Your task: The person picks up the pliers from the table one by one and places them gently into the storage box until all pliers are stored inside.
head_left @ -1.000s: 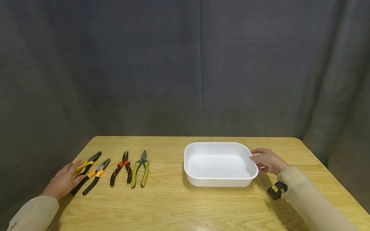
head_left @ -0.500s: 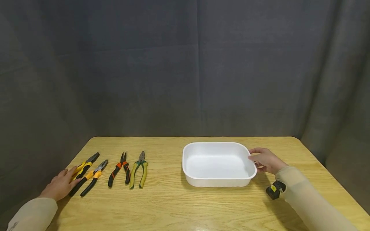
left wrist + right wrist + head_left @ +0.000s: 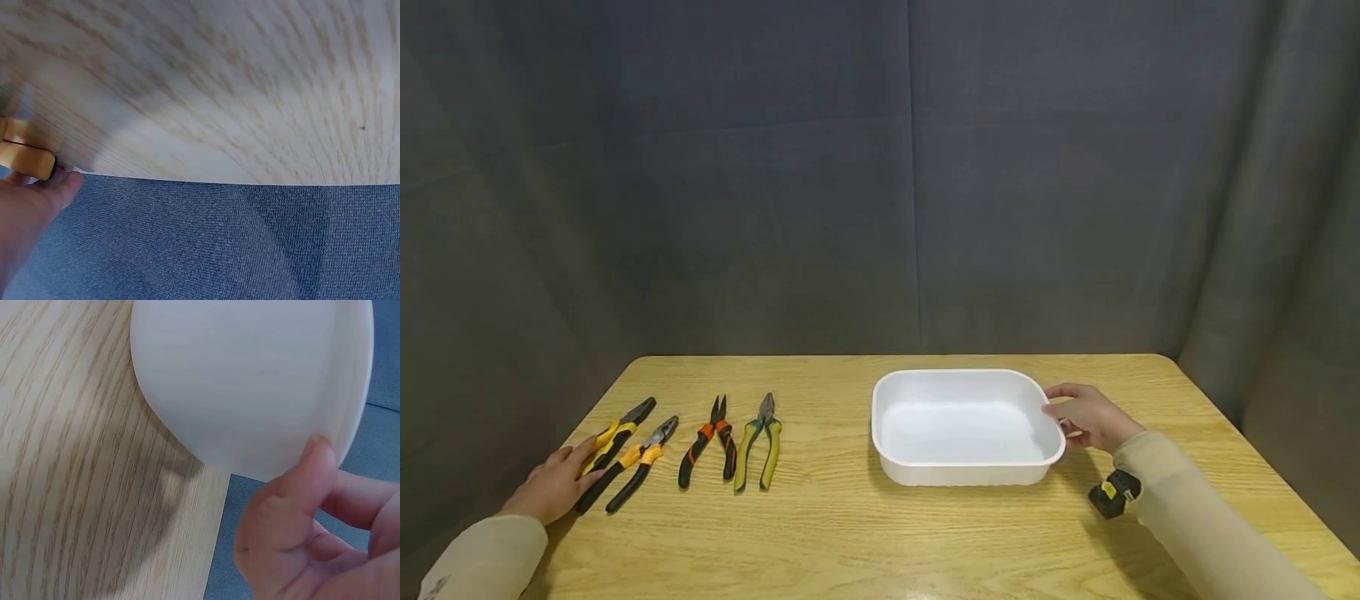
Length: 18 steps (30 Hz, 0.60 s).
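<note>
From my remote seat I see a grey curtain (image 3: 775, 183) behind the wooden worktop (image 3: 820, 542). Near its back edge, right of the middle, sits a white tub (image 3: 966, 474), pinched by the right hand (image 3: 1093, 419). Near the left edge, the left hand (image 3: 546, 490) lies over yellow-handled pliers (image 3: 623, 430); I cannot tell whether it grips them. Rightward lie orange-collared pliers (image 3: 651, 455), red-collared pliers (image 3: 705, 435) and green-handled pliers (image 3: 766, 414).

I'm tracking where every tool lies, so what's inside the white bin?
Inside the white bin, the head view shows smooth floor and walls, with no tool visible. Its near wall hides the closest strip of floor.
</note>
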Each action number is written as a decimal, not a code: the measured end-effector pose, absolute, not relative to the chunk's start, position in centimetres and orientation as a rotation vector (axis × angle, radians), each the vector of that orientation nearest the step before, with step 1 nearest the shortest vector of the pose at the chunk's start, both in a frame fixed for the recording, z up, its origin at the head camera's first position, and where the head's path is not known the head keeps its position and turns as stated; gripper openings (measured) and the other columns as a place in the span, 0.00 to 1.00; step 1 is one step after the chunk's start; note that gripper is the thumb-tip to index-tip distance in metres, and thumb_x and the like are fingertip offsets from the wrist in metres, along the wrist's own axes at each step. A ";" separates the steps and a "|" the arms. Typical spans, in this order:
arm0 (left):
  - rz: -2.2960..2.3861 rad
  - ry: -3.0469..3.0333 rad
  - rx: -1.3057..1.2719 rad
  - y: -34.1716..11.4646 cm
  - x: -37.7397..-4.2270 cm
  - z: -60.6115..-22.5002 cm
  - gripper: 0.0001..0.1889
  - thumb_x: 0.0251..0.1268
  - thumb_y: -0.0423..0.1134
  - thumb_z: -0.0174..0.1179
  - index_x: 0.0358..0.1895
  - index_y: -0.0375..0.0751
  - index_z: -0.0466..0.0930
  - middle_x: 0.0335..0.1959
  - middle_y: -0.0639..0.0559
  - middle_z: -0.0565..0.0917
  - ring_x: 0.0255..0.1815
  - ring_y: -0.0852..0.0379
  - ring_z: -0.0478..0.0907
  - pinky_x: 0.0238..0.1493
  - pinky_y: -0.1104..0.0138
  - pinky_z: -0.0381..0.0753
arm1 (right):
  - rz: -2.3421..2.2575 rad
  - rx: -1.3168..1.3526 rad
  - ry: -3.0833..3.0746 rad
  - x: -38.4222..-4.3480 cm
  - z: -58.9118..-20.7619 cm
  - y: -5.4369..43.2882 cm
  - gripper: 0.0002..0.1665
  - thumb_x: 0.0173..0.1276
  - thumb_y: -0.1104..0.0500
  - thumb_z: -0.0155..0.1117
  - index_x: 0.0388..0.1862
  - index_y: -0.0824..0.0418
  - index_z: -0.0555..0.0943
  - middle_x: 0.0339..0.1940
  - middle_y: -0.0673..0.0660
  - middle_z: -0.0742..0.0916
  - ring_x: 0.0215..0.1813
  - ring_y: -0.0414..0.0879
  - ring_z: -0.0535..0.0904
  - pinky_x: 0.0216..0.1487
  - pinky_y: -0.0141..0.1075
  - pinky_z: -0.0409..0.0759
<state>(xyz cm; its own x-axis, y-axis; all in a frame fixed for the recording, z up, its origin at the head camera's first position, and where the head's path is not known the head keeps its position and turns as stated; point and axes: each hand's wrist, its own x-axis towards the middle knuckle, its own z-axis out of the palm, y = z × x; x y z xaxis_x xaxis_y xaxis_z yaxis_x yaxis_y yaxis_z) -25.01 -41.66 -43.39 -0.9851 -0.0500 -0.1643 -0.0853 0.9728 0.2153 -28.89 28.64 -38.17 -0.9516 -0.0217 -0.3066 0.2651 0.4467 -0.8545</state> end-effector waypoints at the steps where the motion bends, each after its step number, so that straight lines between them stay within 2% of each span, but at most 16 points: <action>1: 0.335 2.964 -0.104 -41.7 -25.0 -43.4 0.42 0.73 0.61 0.46 0.72 0.27 0.46 0.61 0.14 0.52 0.59 0.14 0.53 0.52 0.29 0.61 | -1.507 0.210 2.426 -28.9 -38.1 28.6 0.28 0.73 0.63 0.54 0.67 0.75 0.61 0.34 0.57 0.78 0.28 0.45 0.74 0.30 0.36 0.77; 12: 0.346 3.042 0.038 -41.3 -25.4 -43.3 0.34 0.73 0.44 0.54 0.71 0.26 0.51 0.59 0.15 0.58 0.58 0.17 0.59 0.52 0.31 0.64 | -1.516 0.203 2.421 -28.8 -38.0 28.7 0.28 0.74 0.64 0.54 0.67 0.76 0.61 0.34 0.57 0.79 0.28 0.45 0.74 0.30 0.36 0.78; 18: 0.314 3.048 0.046 -41.0 -25.5 -43.0 0.34 0.73 0.44 0.54 0.72 0.28 0.52 0.57 0.15 0.60 0.57 0.16 0.61 0.50 0.32 0.66 | -1.517 0.198 2.422 -28.7 -37.9 28.8 0.28 0.74 0.63 0.53 0.67 0.76 0.60 0.33 0.57 0.79 0.28 0.44 0.74 0.30 0.36 0.78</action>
<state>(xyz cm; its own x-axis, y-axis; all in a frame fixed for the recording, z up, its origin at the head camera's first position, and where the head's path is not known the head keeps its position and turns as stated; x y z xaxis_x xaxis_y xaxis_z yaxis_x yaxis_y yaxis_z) -25.51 -41.02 -42.97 -0.9966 0.0380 -0.0734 0.0223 0.9786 0.2044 -28.74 28.79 -37.94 -0.9527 -0.0299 -0.3025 0.2591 0.4405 -0.8596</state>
